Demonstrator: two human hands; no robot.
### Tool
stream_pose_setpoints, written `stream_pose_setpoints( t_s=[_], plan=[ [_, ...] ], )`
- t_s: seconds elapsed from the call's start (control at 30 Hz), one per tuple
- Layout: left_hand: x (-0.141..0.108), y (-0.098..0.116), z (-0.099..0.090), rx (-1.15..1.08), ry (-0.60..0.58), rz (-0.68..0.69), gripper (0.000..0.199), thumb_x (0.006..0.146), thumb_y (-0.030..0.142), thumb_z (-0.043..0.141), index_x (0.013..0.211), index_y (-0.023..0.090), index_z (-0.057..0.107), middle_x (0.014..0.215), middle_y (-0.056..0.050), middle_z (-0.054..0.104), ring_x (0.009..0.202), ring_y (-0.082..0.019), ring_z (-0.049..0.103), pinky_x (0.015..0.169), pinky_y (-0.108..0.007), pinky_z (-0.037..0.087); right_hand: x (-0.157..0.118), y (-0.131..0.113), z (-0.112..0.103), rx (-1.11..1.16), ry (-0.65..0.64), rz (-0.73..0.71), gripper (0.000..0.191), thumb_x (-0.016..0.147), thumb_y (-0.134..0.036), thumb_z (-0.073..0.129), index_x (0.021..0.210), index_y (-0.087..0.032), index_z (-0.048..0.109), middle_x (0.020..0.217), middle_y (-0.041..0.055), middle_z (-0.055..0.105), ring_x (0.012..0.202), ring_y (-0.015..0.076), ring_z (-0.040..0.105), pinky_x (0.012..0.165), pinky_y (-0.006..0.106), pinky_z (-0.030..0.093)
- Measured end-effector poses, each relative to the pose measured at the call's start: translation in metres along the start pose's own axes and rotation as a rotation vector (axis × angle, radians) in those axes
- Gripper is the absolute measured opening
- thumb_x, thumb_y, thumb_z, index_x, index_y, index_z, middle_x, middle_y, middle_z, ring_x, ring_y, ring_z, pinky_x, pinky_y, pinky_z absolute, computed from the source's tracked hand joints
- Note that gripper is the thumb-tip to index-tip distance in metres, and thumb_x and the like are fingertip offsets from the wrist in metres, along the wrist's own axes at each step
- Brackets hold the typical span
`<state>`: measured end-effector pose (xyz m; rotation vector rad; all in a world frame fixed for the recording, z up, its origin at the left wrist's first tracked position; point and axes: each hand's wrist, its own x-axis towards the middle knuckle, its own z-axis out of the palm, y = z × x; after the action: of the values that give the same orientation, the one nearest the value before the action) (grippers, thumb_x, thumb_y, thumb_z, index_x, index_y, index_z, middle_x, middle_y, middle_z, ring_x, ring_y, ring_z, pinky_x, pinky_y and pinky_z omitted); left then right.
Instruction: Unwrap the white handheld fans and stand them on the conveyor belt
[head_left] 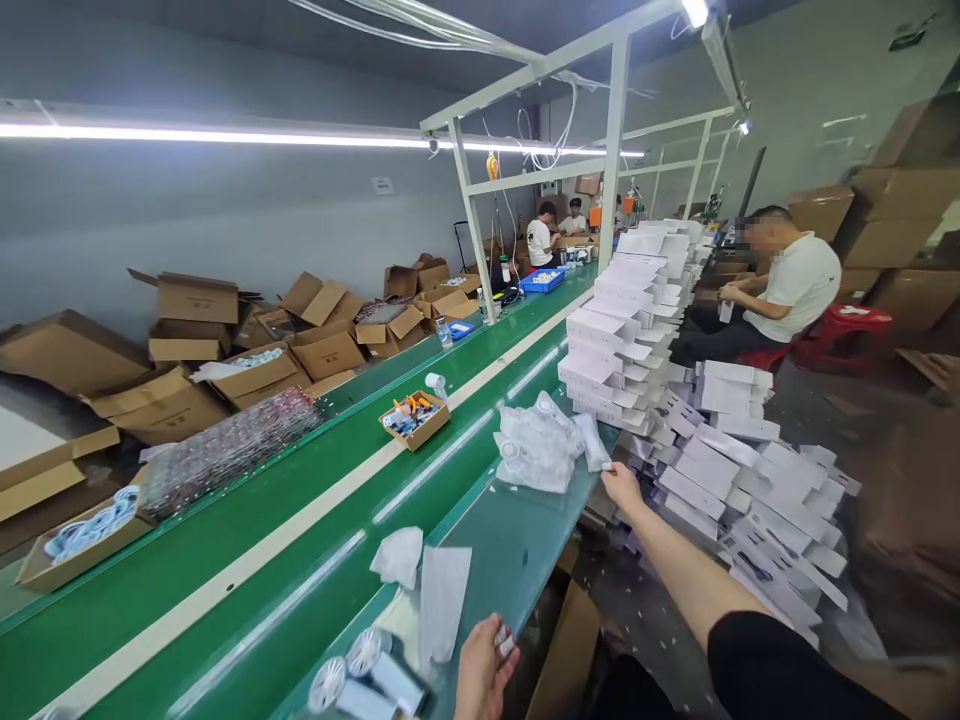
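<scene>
My left hand [484,672] is low at the bench's near edge, its fingers curled round a small white piece [505,642] I cannot identify. Farther off, my right hand [621,485] is closed on the near end of a white bagged item [592,442], probably a wrapped fan. That item lies beside a heap of bagged fans [536,445] in translucent white wrapping. Two small handheld fans [328,685] with round white grilles and pale blue handles lie left of my left hand. Flat white bags [445,600] lie just beyond it, one crumpled.
A green conveyor [300,540] runs along the bench, bearing a small carton of tools and parts [415,420]. Tall stacks of white boxes [611,340] rise ahead, with more boxes [720,460] heaped at right. A seated co-worker [795,275] is beyond. Open cartons [326,345] line the left.
</scene>
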<state>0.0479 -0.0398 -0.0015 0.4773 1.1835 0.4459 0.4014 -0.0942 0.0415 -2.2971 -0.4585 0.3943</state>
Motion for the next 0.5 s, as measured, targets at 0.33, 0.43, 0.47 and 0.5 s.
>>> stream_pose_setpoints(
  t_s=[0.33, 0.43, 0.47, 0.5],
  plan=[
    [0.075, 0.015, 0.148, -0.014, 0.084, -0.02, 0.01, 0.081, 0.024, 0.055, 0.073, 0.02, 0.05, 0.067, -0.001, 0.057, 0.057, -0.011, 0.056, 0.055, -0.021, 0.045, 0.169, -0.005, 0.034, -0.189, -0.119, 0.026, 0.084, 0.05, -0.019, 0.068, 0.127, -0.005, 0.037, 0.119, 0.0241, 0.052, 0.114, 0.0356, 0.05, 0.093, 0.042, 0.039],
    [0.077, 0.033, 0.179, -0.033, 0.045, 0.053, 0.012, 0.078, 0.029, 0.058, 0.076, 0.019, 0.052, 0.073, -0.001, 0.056, 0.063, -0.011, 0.056, 0.061, -0.022, 0.046, 0.169, 0.011, 0.026, -0.16, -0.187, -0.02, 0.061, 0.053, -0.019, 0.063, 0.112, -0.008, 0.05, 0.107, 0.0194, 0.059, 0.106, 0.0331, 0.056, 0.087, 0.039, 0.044],
    [0.08, 0.041, 0.186, -0.043, 0.052, 0.066, 0.013, 0.077, 0.03, 0.06, 0.078, 0.019, 0.052, 0.075, -0.001, 0.056, 0.065, -0.011, 0.056, 0.063, -0.023, 0.047, 0.163, 0.017, 0.021, -0.137, -0.209, -0.038, 0.052, 0.056, -0.02, 0.061, 0.107, -0.01, 0.052, 0.103, 0.0165, 0.061, 0.101, 0.0309, 0.058, 0.084, 0.037, 0.046],
    [0.084, 0.048, 0.193, -0.054, 0.073, 0.074, 0.016, 0.076, 0.032, 0.061, 0.08, 0.02, 0.052, 0.077, -0.002, 0.055, 0.067, -0.012, 0.056, 0.066, -0.025, 0.047, 0.156, 0.024, 0.016, -0.115, -0.226, -0.054, 0.046, 0.06, -0.023, 0.059, 0.104, -0.012, 0.053, 0.1, 0.0139, 0.063, 0.097, 0.0283, 0.06, 0.082, 0.035, 0.047]
  ],
)
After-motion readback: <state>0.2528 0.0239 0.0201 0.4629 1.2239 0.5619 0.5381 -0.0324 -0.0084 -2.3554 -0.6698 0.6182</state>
